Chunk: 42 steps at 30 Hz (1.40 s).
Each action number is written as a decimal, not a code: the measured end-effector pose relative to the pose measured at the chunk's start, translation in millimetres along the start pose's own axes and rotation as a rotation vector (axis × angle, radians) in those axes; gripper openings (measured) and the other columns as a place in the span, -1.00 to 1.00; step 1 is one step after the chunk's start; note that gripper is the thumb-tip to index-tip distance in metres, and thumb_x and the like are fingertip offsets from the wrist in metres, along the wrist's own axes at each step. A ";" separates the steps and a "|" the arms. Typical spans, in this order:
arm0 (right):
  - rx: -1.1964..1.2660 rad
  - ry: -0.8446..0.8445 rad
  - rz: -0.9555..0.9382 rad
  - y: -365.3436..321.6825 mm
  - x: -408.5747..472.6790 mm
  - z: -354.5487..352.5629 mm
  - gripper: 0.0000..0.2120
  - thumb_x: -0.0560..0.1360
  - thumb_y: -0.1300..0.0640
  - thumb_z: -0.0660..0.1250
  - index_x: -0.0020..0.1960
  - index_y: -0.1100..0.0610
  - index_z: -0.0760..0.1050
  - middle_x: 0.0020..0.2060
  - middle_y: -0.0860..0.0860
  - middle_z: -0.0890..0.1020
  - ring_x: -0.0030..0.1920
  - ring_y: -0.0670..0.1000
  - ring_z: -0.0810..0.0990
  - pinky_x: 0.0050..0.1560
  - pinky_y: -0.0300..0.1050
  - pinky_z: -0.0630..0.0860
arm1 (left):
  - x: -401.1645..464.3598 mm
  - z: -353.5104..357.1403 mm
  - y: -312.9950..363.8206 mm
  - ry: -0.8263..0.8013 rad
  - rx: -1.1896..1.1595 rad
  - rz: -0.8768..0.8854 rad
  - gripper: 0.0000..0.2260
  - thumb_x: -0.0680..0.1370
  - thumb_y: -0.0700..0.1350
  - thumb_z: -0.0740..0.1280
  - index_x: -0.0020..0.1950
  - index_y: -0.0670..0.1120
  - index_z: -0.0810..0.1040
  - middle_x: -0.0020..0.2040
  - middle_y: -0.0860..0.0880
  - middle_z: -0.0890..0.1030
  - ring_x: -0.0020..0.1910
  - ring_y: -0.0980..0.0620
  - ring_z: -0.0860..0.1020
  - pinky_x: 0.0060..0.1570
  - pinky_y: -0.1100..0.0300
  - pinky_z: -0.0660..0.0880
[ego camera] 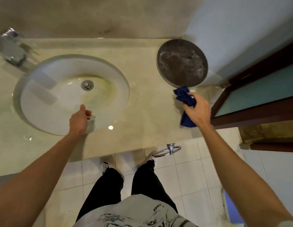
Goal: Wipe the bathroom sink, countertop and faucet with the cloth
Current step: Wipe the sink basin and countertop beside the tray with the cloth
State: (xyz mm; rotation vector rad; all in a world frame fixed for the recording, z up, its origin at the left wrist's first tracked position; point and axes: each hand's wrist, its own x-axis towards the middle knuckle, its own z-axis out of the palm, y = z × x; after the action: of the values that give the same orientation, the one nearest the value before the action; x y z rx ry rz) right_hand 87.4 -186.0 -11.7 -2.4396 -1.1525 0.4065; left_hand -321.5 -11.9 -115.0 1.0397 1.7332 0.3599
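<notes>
Cloth (186, 102): dark blue, bunched in your right hand (197, 108), fingers curled round it, at the countertop's (142, 99) right end just beside a round dark tray (182, 63). Left hand (79, 120): over the sink's (36, 95) near rim, fingers loosely curled, holding nothing. Sink: yellowish staining beside the drain (87, 84), so likely not yet wiped. Faucet (11, 48): far left, blurred, well apart from the cloth. Progress, as a judgement: early; countertop in hand, sink and faucet left.
</notes>
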 end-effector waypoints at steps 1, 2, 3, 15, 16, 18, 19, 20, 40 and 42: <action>-0.062 -0.017 0.032 18.8 0.1 -7.5 -0.58 0.42 0.11 0.49 0.27 0.07 0.57 0.07 0.08 0.70 0.07 0.18 0.65 0.03 -0.01 0.51 | -0.3 1.4 0.1 0.001 0.013 0.007 -0.44 0.67 0.23 0.02 -0.05 -0.11 0.68 0.02 -0.14 0.70 0.00 -0.15 0.61 -0.05 0.08 0.45; -0.133 -0.048 0.055 34.7 -0.4 -11.2 -0.57 0.43 0.08 0.49 0.27 0.06 0.55 0.07 0.08 0.70 0.06 0.19 0.65 0.01 0.00 0.51 | -0.6 2.3 0.0 -0.003 0.028 0.012 -0.44 0.66 0.25 0.03 -0.08 -0.09 0.67 0.00 -0.13 0.70 0.01 -0.15 0.62 0.02 0.04 0.47; -0.198 -0.087 0.066 47.1 -1.6 -11.7 -0.57 0.43 0.04 0.50 0.26 0.06 0.52 0.03 0.09 0.70 0.03 0.22 0.65 -0.02 0.01 0.51 | -0.8 3.2 -0.3 -0.011 0.035 0.006 -0.44 0.65 0.26 0.03 -0.10 -0.08 0.67 -0.02 -0.11 0.71 0.00 -0.15 0.62 0.06 0.01 0.47; -0.027 -0.007 0.148 -13.7 -77.9 74.3 -0.65 0.40 0.05 0.48 0.09 0.07 0.42 -0.17 -0.06 0.62 -0.20 0.14 0.61 -0.18 -0.10 0.37 | 0.2 0.3 2.4 -0.205 -0.026 -0.042 -0.44 0.72 0.21 0.02 -0.14 -0.08 0.65 -0.15 -0.06 0.69 -0.18 -0.03 0.62 -0.05 0.12 0.46; 0.001 0.004 0.148 -29.6 -85.8 85.8 -0.66 0.40 0.05 0.48 0.08 0.07 0.42 -0.19 -0.09 0.59 -0.21 0.11 0.60 -0.18 -0.11 0.37 | 0.7 -0.5 3.7 -0.238 -0.030 -0.046 -0.45 0.73 0.19 0.01 -0.13 -0.09 0.64 -0.14 -0.06 0.68 -0.19 0.00 0.61 -0.06 0.14 0.46; 0.046 0.022 0.152 -62.9 -100.8 109.9 -0.67 0.40 0.05 0.46 0.08 0.06 0.42 -0.20 -0.12 0.58 -0.23 0.07 0.59 -0.19 -0.12 0.38 | 3.9 -4.5 6.8 -0.299 -0.039 -0.056 -0.45 0.74 0.18 0.00 -0.09 -0.10 0.62 -0.13 -0.05 0.66 -0.20 0.03 0.61 -0.06 0.16 0.46; 0.062 0.026 0.157 -80.2 -108.0 122.3 -0.68 0.40 0.05 0.46 0.08 0.06 0.43 -0.20 -0.11 0.58 -0.24 0.06 0.58 -0.19 -0.12 0.37 | 5.5 -8.7 10.1 -0.317 -0.036 -0.054 -0.46 0.74 0.19 0.00 -0.09 -0.10 0.62 -0.14 -0.04 0.66 -0.21 0.03 0.60 -0.07 0.16 0.45; 0.078 0.026 0.160 -98.0 -115.5 134.5 -0.69 0.41 0.05 0.45 0.08 0.06 0.43 -0.20 -0.10 0.59 -0.24 0.06 0.58 -0.21 -0.12 0.37 | 8.8 -14.5 12.6 -0.318 -0.028 -0.046 -0.47 0.73 0.19 0.01 -0.11 -0.09 0.62 -0.14 -0.03 0.66 -0.20 0.02 0.60 -0.06 0.14 0.45; 1.026 -0.254 0.498 -422.2 -146.7 280.3 -0.79 0.51 0.11 0.42 0.13 0.09 0.52 -0.07 0.05 0.68 -0.05 0.12 0.64 0.04 0.02 0.59 | 19.5 -170.2 34.7 0.670 -0.321 0.349 -0.72 0.70 -0.10 0.11 0.06 -0.10 0.61 0.02 0.02 0.55 -0.04 0.16 0.50 0.01 0.42 0.38; 1.113 -0.241 0.460 -404.5 -114.2 261.1 -0.77 0.52 0.20 0.44 0.16 0.13 0.55 -0.07 0.00 0.67 -0.07 0.05 0.63 0.01 -0.10 0.56 | 7.0 -168.2 27.7 0.668 -0.305 0.387 -0.79 0.70 -0.12 0.13 0.02 -0.05 0.55 0.02 0.02 0.53 -0.08 0.28 0.47 0.01 0.44 0.37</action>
State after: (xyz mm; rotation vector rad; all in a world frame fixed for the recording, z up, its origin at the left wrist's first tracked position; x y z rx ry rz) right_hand -362.3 19.1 -36.0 -1.6142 -0.2275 1.1338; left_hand -456.8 48.7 -30.4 1.0941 1.9486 1.2957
